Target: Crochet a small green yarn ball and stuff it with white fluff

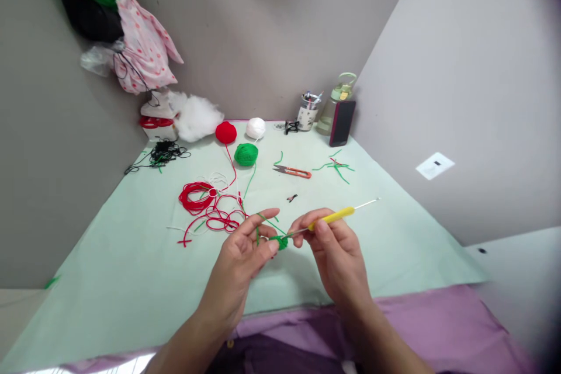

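Between thumb and fingers, my left hand (pixel 243 254) pinches a small green crochet piece (pixel 283 242) above the table's near part. Green yarn runs over its raised index finger and back to the green yarn ball (pixel 246 154). My right hand (pixel 335 248) grips a crochet hook by its yellow handle (pixel 335 218). One metal end of the hook meets the green piece, partly hidden by fingers; the other end points up to the right.
Red yarn loops (pixel 197 197) and white strands lie left of my hands. Orange thread snips (pixel 293 172) and green scraps (pixel 339 169) lie beyond them. Red (pixel 226 132) and white (pixel 255 128) yarn balls, a pen cup (pixel 307 114), a bottle (pixel 326 117) and a phone (pixel 342 123) stand at the back.
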Demonstrator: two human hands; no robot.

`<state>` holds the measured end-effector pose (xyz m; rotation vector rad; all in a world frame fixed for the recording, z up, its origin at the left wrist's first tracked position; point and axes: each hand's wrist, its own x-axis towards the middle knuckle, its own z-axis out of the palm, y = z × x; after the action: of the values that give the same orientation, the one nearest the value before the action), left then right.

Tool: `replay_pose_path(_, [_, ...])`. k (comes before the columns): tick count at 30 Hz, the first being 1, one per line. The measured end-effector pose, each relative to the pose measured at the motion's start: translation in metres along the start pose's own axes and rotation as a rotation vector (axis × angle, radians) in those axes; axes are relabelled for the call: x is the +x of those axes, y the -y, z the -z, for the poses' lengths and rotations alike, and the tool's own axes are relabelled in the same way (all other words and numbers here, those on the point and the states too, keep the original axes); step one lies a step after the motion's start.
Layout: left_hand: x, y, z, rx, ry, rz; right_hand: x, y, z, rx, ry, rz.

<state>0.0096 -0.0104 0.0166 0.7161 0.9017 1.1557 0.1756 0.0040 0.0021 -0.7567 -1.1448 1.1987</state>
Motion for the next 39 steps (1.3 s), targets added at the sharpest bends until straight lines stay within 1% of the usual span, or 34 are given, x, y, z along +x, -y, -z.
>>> replay_pose_path(3, [0.0,0.001,0.0,0.003,-0.01,-0.012,-0.004,0.003,0.001,-0.126,0.011,0.077])
replay_pose_path(5, [0.0,0.002,0.0,0.014,-0.02,-0.03,-0.007,0.006,0.001,-0.258,0.032,0.165])
replay_pose_path(8, [-0.001,0.004,0.0,0.052,-0.047,-0.066,-0.01,0.011,0.002,-0.439,0.104,0.304])
replay_pose_path(12, [-0.002,0.005,0.001,0.149,-0.087,-0.125,-0.009,0.017,0.002,-0.561,0.192,0.424])
replay_pose_path(14, [-0.002,0.005,0.001,0.204,-0.113,-0.153,-0.007,0.016,0.001,-0.615,0.219,0.477])
replay_pose_path(16, [-0.003,0.005,-0.001,0.233,-0.139,-0.178,-0.008,0.012,0.001,-0.708,0.23,0.561])
replay_pose_path(19, [-0.003,0.005,-0.004,0.161,-0.134,-0.163,-0.012,0.005,0.003,-0.895,0.205,0.724])
replay_pose_path(20, [-0.003,0.005,-0.005,0.1,-0.116,-0.134,-0.014,0.003,0.004,-0.956,0.197,0.766])
replay_pose_path(22, [-0.002,0.003,-0.004,-0.043,-0.06,-0.033,-0.017,0.0,0.005,-1.028,0.207,0.809])
replay_pose_path(24, [0.0,0.001,-0.002,-0.159,-0.009,0.085,-0.019,0.0,0.005,-0.961,0.203,0.779])
replay_pose_path(26, [0.002,0.0,0.001,-0.218,0.011,0.154,-0.018,0.001,0.005,-0.765,0.142,0.642])
replay_pose_path(27, [0.003,-0.001,0.003,-0.227,0.009,0.162,-0.016,0.002,0.004,-0.647,0.098,0.547])
replay_pose_path(29, [0.004,-0.003,0.005,-0.211,-0.012,0.131,-0.012,0.003,0.003,-0.418,0.014,0.358])
replay_pose_path(30, [0.004,-0.003,0.005,-0.191,-0.021,0.102,-0.01,0.003,0.002,-0.319,-0.007,0.29])
replay_pose_path(32, [0.003,-0.002,0.003,-0.141,-0.016,0.046,-0.006,0.002,-0.001,-0.197,0.001,0.211])
replay_pose_path(33, [0.002,-0.001,0.001,-0.118,-0.003,0.024,-0.005,0.002,-0.002,-0.183,0.025,0.194])
replay_pose_path(35, [0.001,0.002,-0.002,-0.08,0.015,-0.005,-0.005,0.002,-0.005,-0.241,0.053,0.21])
replay_pose_path(37, [0.0,0.006,-0.005,-0.068,-0.001,-0.026,-0.007,0.001,-0.007,-0.368,0.05,0.287])
replay_pose_path(39, [0.001,0.009,-0.006,-0.092,-0.033,-0.042,-0.012,0.001,-0.007,-0.543,0.066,0.42])
